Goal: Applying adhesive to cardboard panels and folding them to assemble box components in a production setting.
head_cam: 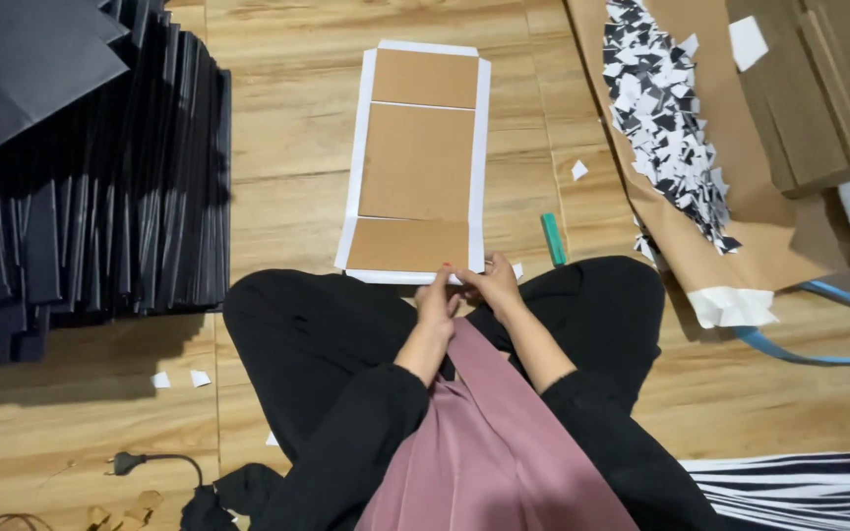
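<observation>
A person sits cross-legged on the wooden floor (287, 147), and both hands meet at the near edge of a flat white sheet with three brown cardboard panels (415, 162) glued along it. The sheet lies straight ahead at twelve o'clock from the lap, its long axis running away from the person. The panels sit in a row: a short one at the far end, a longer one in the middle and a short one nearest the knees, with white margin showing on all sides.

The left hand (436, 300) and the right hand (492, 282) are close together, nearly touching, fingertips pinching at the near white margin by its right corner. Whether they grip the paper edge itself or a small strip on it is too small to tell.

Judged from this, the step in hand is working the near margin of the sheet, either folding it over the closest panel or peeling something from it. The next move calls for a firm pinch on a thin edge and an even pull or fold along the panel's border, so the paper does not crease or tear.

At nine to ten o'clock stands a stack of dark folded covers (91, 197). A green stick (553, 239) lies at one o'clock, just beside the sheet. At two o'clock, a heap of black-and-white paper scraps (666, 118) rests on brown kraft paper (750, 226).
</observation>
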